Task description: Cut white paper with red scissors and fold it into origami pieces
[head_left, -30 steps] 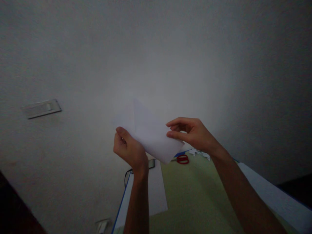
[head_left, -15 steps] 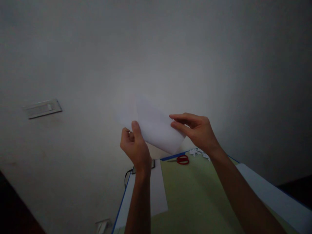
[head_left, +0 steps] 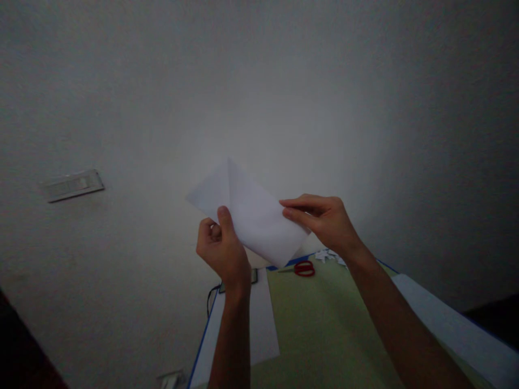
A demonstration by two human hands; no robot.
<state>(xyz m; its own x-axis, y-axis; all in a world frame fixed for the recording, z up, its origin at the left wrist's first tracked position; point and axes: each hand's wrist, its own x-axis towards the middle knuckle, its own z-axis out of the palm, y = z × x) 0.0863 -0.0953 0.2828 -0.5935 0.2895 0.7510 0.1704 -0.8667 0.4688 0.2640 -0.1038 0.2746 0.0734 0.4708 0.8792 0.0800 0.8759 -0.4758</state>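
Observation:
A white sheet of paper (head_left: 259, 216) is held up in the air, tilted, with a crease running down from its top corner. My left hand (head_left: 223, 246) is closed on its lower left edge, thumb in front and fingers curled behind. At the upper right edge, my right hand (head_left: 324, 219) pinches the same sheet between thumb and fingertips. Beyond and below the paper, scissors with red handles (head_left: 304, 268) lie on the green tabletop (head_left: 316, 324).
Small white paper scraps (head_left: 326, 255) lie at the table's far edge. White sheets rest along the left (head_left: 263, 324) and right (head_left: 450, 324) sides. A dark-edged device (head_left: 254, 275) with a black cable sits at the far left corner. Behind stands a wall (head_left: 259, 81) with a switch plate (head_left: 73, 185).
My right fingertips have closed on the paper's edge. The sheet has tipped slightly lower, and its crease and left corner show more clearly.

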